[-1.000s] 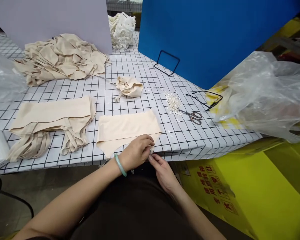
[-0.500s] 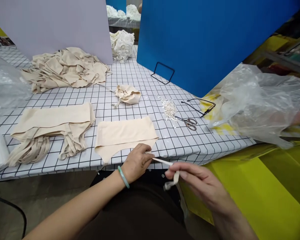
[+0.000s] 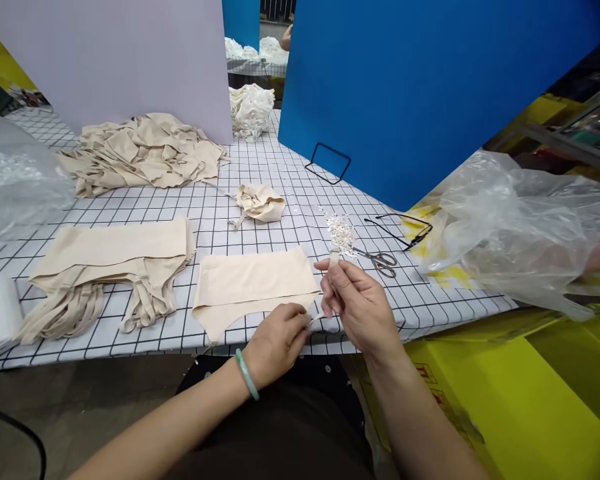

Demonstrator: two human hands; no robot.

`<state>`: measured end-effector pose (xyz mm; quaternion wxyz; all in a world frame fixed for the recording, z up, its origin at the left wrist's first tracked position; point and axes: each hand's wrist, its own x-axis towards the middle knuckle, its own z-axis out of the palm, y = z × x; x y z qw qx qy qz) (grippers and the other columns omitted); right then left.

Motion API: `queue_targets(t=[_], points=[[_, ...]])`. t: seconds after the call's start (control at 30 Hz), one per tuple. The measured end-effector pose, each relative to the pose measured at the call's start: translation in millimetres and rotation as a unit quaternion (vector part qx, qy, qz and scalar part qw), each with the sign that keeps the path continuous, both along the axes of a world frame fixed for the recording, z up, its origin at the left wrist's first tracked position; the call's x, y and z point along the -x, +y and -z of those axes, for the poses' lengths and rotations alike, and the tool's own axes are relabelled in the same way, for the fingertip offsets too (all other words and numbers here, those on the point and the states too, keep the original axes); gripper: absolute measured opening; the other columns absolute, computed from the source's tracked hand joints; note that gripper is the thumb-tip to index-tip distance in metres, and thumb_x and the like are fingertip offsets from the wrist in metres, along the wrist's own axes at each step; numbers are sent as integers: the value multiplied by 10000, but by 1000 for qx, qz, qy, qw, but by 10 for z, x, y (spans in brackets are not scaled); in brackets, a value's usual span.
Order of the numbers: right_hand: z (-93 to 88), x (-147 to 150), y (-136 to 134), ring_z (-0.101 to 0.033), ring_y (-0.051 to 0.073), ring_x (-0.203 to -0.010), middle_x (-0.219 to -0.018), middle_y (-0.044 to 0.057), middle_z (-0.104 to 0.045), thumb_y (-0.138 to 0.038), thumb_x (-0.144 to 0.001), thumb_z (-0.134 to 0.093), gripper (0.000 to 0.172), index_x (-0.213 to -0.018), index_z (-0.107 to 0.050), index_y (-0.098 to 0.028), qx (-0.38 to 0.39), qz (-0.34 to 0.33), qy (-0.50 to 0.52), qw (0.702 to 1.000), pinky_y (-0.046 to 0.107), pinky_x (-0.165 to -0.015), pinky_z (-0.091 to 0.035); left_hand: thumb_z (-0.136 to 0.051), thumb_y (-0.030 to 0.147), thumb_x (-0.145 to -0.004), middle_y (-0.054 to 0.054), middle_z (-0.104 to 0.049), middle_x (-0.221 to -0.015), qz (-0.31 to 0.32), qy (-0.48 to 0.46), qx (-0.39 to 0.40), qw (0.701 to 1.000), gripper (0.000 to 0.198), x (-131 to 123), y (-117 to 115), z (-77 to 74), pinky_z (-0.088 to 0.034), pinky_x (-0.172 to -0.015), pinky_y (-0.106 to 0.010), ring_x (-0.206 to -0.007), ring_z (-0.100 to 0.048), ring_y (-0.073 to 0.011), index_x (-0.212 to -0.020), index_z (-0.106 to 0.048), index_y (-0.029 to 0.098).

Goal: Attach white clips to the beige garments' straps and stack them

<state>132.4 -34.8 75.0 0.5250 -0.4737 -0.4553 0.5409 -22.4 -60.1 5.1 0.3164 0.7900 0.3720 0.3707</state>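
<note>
Head view: left hand (image 3: 279, 341) pinches the near corner of the beige garment (image 3: 254, 285); right hand (image 3: 356, 303), just right of it, grips a thin strip (image 3: 334, 258) upright.

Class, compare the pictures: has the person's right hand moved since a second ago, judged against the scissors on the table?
Yes. The right hand has risen from below the table edge, onto the table, closer to the scissors, pinching a pale strip.

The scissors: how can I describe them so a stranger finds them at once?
Start at the big blue board standing on the checked table. In front of it, by the black glasses, lie the scissors. They are the only metal tool, touching a small heap of white bits.
</note>
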Motion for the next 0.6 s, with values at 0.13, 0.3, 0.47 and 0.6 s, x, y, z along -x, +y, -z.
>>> queue_targets(t=[0.13,0.3,0.47,0.6], points=[[48,98,-112,-308,64,-458,-534,-81,-353,-478,-886,-629,299,-986,-673,-199,53,-25,-44,997,180,-399,-267,-567,285,-927,-90,-644,-1011,-64,-217,211,951,223,103,157,-353,-558,-756,-307,-882,-621,-168,-1101,-627,159],[207,152,-267,-376,68,-484,-602,-50,-469,-515,-899,-583,329,-857,-626,-191,113,-80,-106,985,195,-440,-312,-703,316,-806,-12,-615,-750,-23,-267,380,886,221,175,283,-530,-497,-575,-213,-632,-563,-92,-887,-632,123],[236,172,-338,-334,73,-497,-612,-47,-481,-521,-908,-567,345,-930,-656,-188,135,-104,-131,977,204,-458,-289,-680,306,-792,21,-566,-660,-34,-230,434,870,204,167,271,-430,-443,-510,-194,-524,-507,-62,-802,-590,124],[247,131,-322,-440,104,-579,-696,-12,-558,-493,-905,-565,322,-923,-679,-193,134,-98,-146,975,224,-540,-370,-599,307,-856,10,-563,-677,-5,-191,432,882,178,185,339,-365,-442,-526,-211,-546,-505,-78,-819,-582,134]])
